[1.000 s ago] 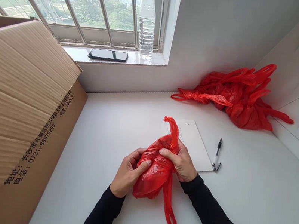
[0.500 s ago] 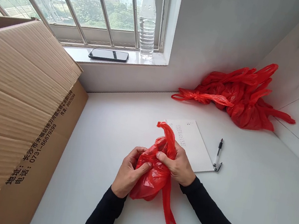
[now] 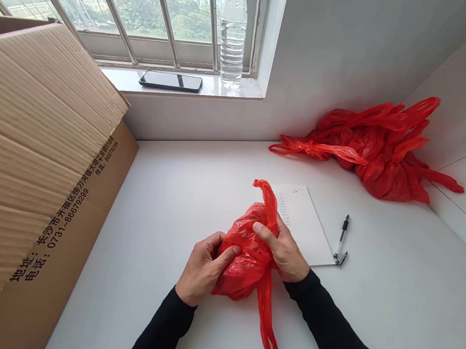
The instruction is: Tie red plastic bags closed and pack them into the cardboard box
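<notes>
Between my two hands is a red plastic bag, bunched up and bulging; what it contains cannot be made out. My left hand grips its left side, thumb on top and fingers partly hidden behind the plastic. On the right side my right hand has hold of it, the thumb pressed on the front and the other fingers out of sight. One bag handle points up and away, while the other hangs toward the table's near side. A sheet of paper with handwriting lies just beyond my right hand.
A large cardboard box stands at the left. Several red plastic bags are heaped against the wall at the back right. A pen and its cap lie beside the paper. On the windowsill are a phone and a water bottle.
Both hands and the bag have shifted slightly right and away from me. My right thumb has moved a little up across the plastic. Both hands have kept their hold.
</notes>
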Tool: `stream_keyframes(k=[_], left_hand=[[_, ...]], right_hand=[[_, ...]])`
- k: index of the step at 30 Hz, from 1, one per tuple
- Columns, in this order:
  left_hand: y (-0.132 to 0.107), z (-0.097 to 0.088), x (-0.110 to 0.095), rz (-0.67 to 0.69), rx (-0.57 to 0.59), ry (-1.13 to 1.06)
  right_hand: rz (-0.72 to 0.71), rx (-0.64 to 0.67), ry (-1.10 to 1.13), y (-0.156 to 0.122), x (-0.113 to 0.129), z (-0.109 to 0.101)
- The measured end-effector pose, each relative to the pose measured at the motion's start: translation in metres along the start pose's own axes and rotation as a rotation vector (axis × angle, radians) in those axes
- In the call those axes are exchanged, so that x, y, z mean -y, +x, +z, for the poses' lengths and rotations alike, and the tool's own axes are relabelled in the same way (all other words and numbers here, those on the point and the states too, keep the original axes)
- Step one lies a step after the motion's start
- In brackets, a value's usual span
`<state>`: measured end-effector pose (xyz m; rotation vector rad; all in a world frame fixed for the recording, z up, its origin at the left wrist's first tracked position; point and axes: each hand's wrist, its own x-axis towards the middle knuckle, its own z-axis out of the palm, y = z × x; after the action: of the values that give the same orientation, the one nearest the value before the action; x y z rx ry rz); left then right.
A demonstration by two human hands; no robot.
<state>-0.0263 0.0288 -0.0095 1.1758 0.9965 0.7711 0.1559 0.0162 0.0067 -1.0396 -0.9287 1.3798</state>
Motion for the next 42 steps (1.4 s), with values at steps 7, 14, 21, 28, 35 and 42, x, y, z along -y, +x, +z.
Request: stream_keyframes(k=[7, 14, 21, 28, 35, 42], left_hand=[[-0.001, 0.0, -0.001, 0.015, 0.023, -0.016], [0.0, 0.001, -0.003, 0.019, 0.004, -0.045], [-0.004, 0.0, -0.011, 0.055, 0.073, -0.03], [-0.006, 0.001, -0.016, 0.068, 0.173, 0.067], [0.002, -0.001, -0.003, 0.023, -0.035, -0.169], [0.003, -0.001, 0.004, 0.06, -0.198, -0.399]], right_hand=[[-0.025, 0.048, -0.037, -0.001, -0.003, 0.001], [-0.059, -0.084, -0.001, 0.0, -0.005, 0.002], [-0.06, -0.083, 0.003, 0.0, -0.002, 0.003], [-0.056, -0.171, 0.121, 0.003, 0.001, -0.002], [0.038, -0.049, 0.13, 0.0, -0.002, -0.001], [0.052, 0.18, 0.072, -0.001, -0.003, 0.0]])
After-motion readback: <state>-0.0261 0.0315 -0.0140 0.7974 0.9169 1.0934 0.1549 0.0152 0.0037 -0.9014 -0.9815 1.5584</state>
